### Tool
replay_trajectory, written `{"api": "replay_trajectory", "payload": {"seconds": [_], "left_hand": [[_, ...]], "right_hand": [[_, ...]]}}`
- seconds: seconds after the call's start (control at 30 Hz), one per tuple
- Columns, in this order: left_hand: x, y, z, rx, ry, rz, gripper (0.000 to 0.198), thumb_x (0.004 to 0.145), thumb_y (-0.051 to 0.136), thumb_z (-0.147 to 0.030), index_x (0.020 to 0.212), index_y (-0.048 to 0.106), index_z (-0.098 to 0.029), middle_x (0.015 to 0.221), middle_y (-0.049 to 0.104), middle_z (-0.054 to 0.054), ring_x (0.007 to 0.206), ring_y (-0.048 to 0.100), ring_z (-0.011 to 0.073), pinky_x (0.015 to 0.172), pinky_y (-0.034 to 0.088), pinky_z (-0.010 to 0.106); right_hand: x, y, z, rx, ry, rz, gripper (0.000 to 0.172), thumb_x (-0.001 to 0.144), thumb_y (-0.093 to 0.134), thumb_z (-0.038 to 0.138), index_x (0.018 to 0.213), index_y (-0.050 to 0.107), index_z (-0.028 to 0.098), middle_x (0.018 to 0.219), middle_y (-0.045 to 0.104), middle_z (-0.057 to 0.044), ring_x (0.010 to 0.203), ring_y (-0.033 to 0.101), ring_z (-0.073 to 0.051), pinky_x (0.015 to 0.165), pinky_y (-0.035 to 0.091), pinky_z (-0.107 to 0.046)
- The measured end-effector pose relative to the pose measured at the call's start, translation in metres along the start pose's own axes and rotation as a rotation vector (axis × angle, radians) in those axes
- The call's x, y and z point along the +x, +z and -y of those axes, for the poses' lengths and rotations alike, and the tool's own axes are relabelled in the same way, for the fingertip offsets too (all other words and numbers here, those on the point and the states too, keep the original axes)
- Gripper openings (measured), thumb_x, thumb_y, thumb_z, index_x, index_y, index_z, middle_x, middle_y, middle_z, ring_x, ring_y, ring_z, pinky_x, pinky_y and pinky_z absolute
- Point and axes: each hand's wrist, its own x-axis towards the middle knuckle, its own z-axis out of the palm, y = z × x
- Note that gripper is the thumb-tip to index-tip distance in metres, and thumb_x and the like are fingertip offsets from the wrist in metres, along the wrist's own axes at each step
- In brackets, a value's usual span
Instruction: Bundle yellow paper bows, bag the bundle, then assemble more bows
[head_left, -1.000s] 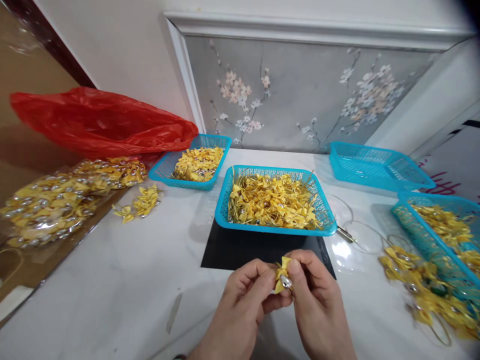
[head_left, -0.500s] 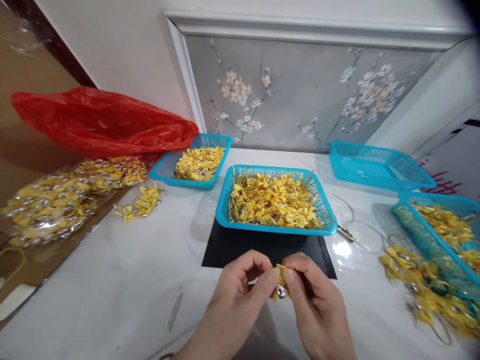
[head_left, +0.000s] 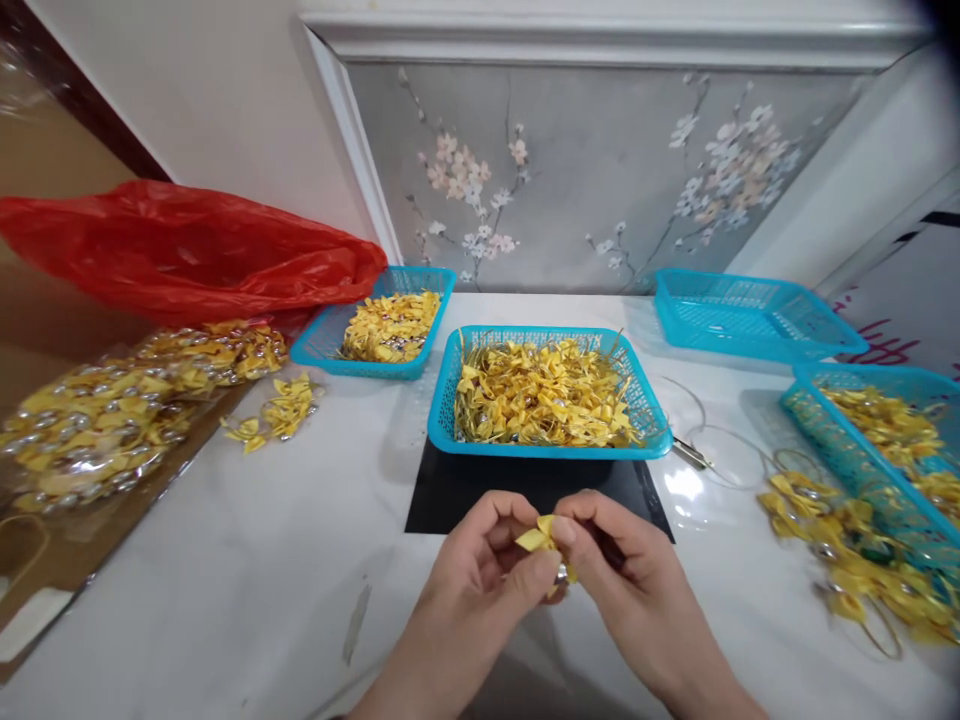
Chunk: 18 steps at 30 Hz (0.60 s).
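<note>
Between my two hands is a small yellow ribbon bow with a silver bell below it. My left hand pinches it from the left, thumb across the bell. My right hand grips the bow's upper right side between thumb and fingertips. Both hands are closed over the white table, at the near edge of a black mat. Just beyond them, a blue basket stands on the mat, heaped with yellow bows and gold ties.
Bagged bows and a red plastic bag lie left. A second blue basket holds more bows. At right are a blue tray, another filled basket, loose bows and a small metal tool beside thin cord.
The bow has turned in my fingers, so a yellow loop now sticks out to the left and the bell is partly covered by my left thumb. The view has shifted slightly.
</note>
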Motion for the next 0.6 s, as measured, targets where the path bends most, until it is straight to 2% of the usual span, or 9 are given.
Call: {"api": "replay_trajectory", "payload": {"seconds": [0.2, 0.37, 0.5, 0.6], "left_hand": [[-0.004, -0.001, -0.002, -0.089, -0.017, 0.003, 0.009, 0.087, 0.063, -0.025, 0.094, 0.057, -0.025, 0.087, 0.061, -0.002, 0.079, 0.058, 0.0109, 0.073, 0.051, 0.025], [-0.007, 0.0, -0.006, -0.054, 0.012, -0.067, 0.01, 0.087, 0.062, -0.03, 0.096, 0.06, -0.025, 0.086, 0.062, -0.001, 0.079, 0.057, 0.0118, 0.072, 0.052, 0.023], [-0.013, 0.004, -0.008, -0.001, 0.104, -0.129, 0.034, 0.078, 0.071, -0.037, 0.108, 0.058, -0.027, 0.088, 0.065, 0.001, 0.081, 0.061, 0.0153, 0.072, 0.052, 0.026], [-0.018, 0.009, -0.007, 0.079, 0.182, -0.195, 0.051, 0.068, 0.08, -0.027, 0.113, 0.056, -0.03, 0.089, 0.066, -0.001, 0.079, 0.063, 0.0141, 0.069, 0.051, 0.022]], "right_hand": [[-0.004, -0.003, 0.002, -0.028, -0.18, -0.004, 0.018, 0.095, 0.046, 0.03, 0.103, 0.062, 0.025, 0.081, 0.059, 0.0, 0.065, 0.057, -0.011, 0.055, 0.049, -0.019], [-0.01, -0.01, 0.002, -0.139, -0.308, 0.035, 0.019, 0.089, 0.057, 0.019, 0.105, 0.058, 0.029, 0.086, 0.059, 0.001, 0.075, 0.06, -0.013, 0.067, 0.052, -0.024], [-0.011, -0.01, 0.003, -0.136, -0.281, 0.02, 0.014, 0.09, 0.055, 0.018, 0.101, 0.058, 0.027, 0.082, 0.06, 0.001, 0.071, 0.061, -0.012, 0.064, 0.052, -0.022], [-0.01, -0.009, 0.003, -0.127, -0.271, -0.019, 0.011, 0.089, 0.056, 0.02, 0.098, 0.058, 0.026, 0.08, 0.059, 0.002, 0.068, 0.058, -0.011, 0.059, 0.05, -0.02]]}}
